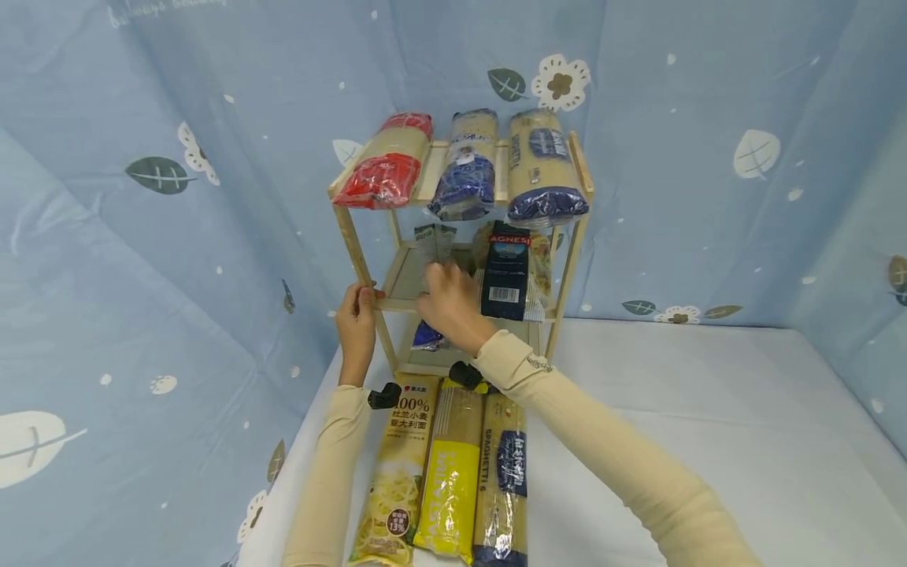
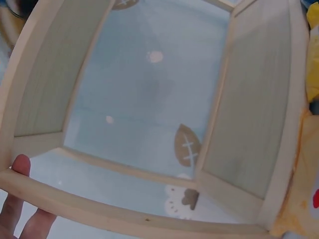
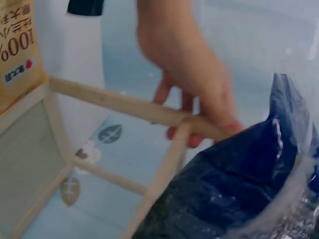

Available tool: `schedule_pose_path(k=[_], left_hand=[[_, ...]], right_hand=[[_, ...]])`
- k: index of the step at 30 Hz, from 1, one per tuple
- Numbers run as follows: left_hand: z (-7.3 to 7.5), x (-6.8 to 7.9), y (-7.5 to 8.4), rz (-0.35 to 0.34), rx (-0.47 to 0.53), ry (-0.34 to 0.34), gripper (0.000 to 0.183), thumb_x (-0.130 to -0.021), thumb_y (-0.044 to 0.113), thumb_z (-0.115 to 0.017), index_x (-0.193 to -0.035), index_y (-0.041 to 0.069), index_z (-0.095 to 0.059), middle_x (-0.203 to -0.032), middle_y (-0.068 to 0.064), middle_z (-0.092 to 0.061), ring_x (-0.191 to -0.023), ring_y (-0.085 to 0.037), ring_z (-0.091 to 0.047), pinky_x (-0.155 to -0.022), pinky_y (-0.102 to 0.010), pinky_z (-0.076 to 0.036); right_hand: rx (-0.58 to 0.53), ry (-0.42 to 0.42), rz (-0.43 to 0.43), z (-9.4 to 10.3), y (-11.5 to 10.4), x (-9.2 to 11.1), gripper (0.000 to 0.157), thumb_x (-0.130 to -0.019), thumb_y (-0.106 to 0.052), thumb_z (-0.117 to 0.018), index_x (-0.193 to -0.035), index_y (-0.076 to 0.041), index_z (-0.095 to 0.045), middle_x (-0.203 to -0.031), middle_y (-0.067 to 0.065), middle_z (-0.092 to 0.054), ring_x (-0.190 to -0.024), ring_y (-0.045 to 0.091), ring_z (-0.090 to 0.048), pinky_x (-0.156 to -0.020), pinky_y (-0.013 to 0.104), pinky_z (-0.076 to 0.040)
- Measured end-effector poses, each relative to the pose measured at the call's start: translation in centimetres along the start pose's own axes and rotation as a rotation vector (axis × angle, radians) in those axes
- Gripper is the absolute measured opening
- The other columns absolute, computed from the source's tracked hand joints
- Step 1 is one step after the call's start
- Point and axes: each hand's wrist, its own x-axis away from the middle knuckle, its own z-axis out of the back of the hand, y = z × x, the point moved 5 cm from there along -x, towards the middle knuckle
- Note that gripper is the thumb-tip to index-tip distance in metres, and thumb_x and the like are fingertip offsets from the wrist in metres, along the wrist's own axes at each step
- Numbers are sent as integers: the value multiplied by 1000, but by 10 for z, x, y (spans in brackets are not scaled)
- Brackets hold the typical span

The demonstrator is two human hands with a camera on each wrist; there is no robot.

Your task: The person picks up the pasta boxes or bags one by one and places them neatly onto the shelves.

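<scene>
My left hand (image 1: 357, 323) grips the wooden rack (image 1: 350, 236) at its left front post, level with the middle shelf. In the left wrist view, a thumb and fingers (image 2: 37, 224) lie around a bar of the frame. My right hand (image 1: 453, 307), blurred, holds a clear plastic pasta bag with a blue end (image 1: 427, 337) at the front left of the middle shelf. The bag's middle is hidden behind the hand; its blue wrapping (image 3: 229, 169) fills the lower right of the right wrist view. Just right of this hand stands a dark Agnesi pasta bag (image 1: 506, 268).
Along the rack's top lie a red pasta bag (image 1: 390, 161), a blue-and-clear one (image 1: 466, 165) and a spaghetti bag (image 1: 544, 169). On the white table before the rack lie a cream pack (image 1: 397, 472), a yellow pack (image 1: 449, 472) and a spaghetti pack (image 1: 501, 480). Patterned blue cloth hangs around.
</scene>
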Motion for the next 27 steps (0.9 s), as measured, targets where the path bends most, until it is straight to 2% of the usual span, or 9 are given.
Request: schedule_pose_path(k=[2,4,5,7,9,11,16,22,27], left_hand=[[-2,0,0,0,-1,-10,25,-102,10,-41,-113,-4,-58,-96,-25,-65,-94,-35,-61,-79,-32,-43],[-2,0,0,0,3,-14,25,-102,10,-40,-113,-4,-58,-97,-25,-65,-95,-36,-61,-81,-32,-43],[-1,-1,0,1,6,-10,25,-102,10,-40,-113,-4,-58,-97,-25,-65,-96,-36,-61,-82,-32,-43],[0,-2,0,4,11,1,25,-103,10,-40,-112,-4,-58,-97,-25,-65,-96,-35,-61,-83,-31,-43],[0,-3,1,7,7,8,25,-103,11,-40,-112,-4,-58,-97,-24,-65,-95,-34,-61,-82,-30,-42],[0,-2,1,11,3,6,25,-103,11,-40,-112,-4,-58,-97,-24,-65,-94,-33,-61,-80,-29,-42],[1,1,-2,21,13,3,25,-103,11,-40,-113,-3,-58,-97,-24,-65,-94,-34,-60,-78,-28,-42],[0,0,-2,13,20,29,25,-102,11,-41,-112,-5,-58,-96,-25,-65,-95,-36,-61,-80,-28,-41],[-1,-1,-3,8,10,4,25,-102,11,-40,-112,-3,-59,-97,-24,-66,-95,-35,-61,-80,-29,-43]], right_hand=[[57,-53,-68,-9,5,-6,38,-80,-1,-55,-59,-15,-27,-52,-3,-18,-45,12,-14,-43,27,-15],[133,-112,-119,-18,7,-12,34,-84,-6,-56,-59,-14,-35,-51,-2,-28,-43,12,-20,-41,28,-20],[171,-131,-131,-21,6,-15,29,-85,-9,-57,-61,-13,-42,-54,1,-39,-44,14,-28,-42,28,-26],[236,-158,-140,-28,5,-21,16,-87,-16,-59,-74,-9,-57,-74,11,-59,-54,21,-47,-49,32,-40],[284,-178,-143,-33,4,-27,14,-88,-23,-59,-86,-9,-63,-97,20,-62,-72,30,-56,-64,38,-47],[316,-187,-153,-39,5,-31,19,-87,-27,-59,-90,-9,-64,-111,26,-58,-88,38,-56,-74,44,-47],[301,-173,-192,-50,11,-37,18,-85,-26,-59,-75,-10,-59,-115,32,-54,-91,43,-53,-62,42,-46],[263,-90,-222,-52,13,-42,20,-84,-23,-60,-86,-3,-62,-112,31,-53,-85,39,-53,-58,40,-47],[140,-79,-226,-48,18,-37,27,-87,-26,-61,-99,-1,-63,-112,28,-52,-93,42,-53,-68,46,-49]])
